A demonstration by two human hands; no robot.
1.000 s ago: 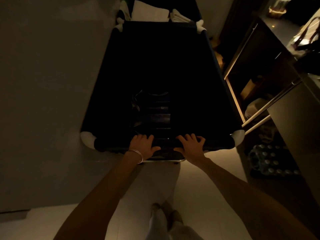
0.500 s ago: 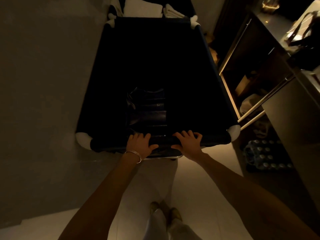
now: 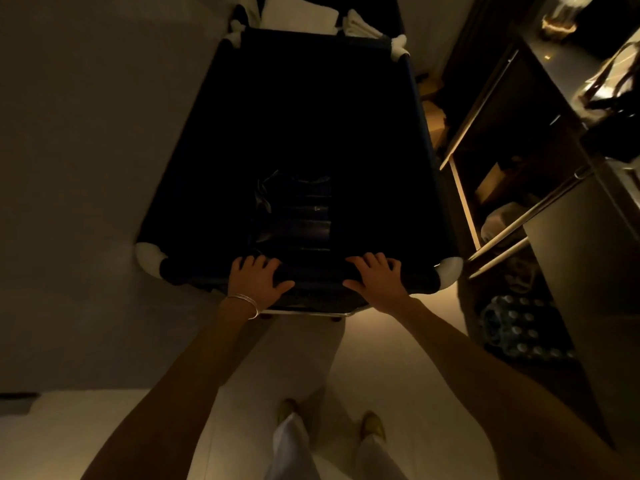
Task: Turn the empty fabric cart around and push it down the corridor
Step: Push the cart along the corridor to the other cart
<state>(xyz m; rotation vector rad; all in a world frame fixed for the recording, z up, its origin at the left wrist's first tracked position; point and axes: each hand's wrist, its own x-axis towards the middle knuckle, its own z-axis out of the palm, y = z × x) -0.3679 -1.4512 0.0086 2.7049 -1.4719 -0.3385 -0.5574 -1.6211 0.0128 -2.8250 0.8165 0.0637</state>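
Note:
A dark fabric cart (image 3: 304, 109) with white corner caps fills the middle of the view, its deep inside almost black. A dark folded liner (image 3: 294, 213) lies at its bottom. My left hand (image 3: 258, 280), with thin bangles at the wrist, lies over the near top rail left of centre, fingers curled over the rail. To the right of centre, my right hand (image 3: 379, 278) grips the same rail in the same way. Both arms stretch forward from the bottom of the view.
A plain wall (image 3: 86, 168) runs close along the cart's left side. On the right stands an open dark cabinet (image 3: 512, 161) with shelves, and a pack of water bottles (image 3: 519, 330) sits on the floor. White folded linen (image 3: 298, 15) lies beyond the cart's far end.
The cart's far end sits a little lower in view than half a second ago. My feet have stepped apart. Both hands keep their hold on the near rail.

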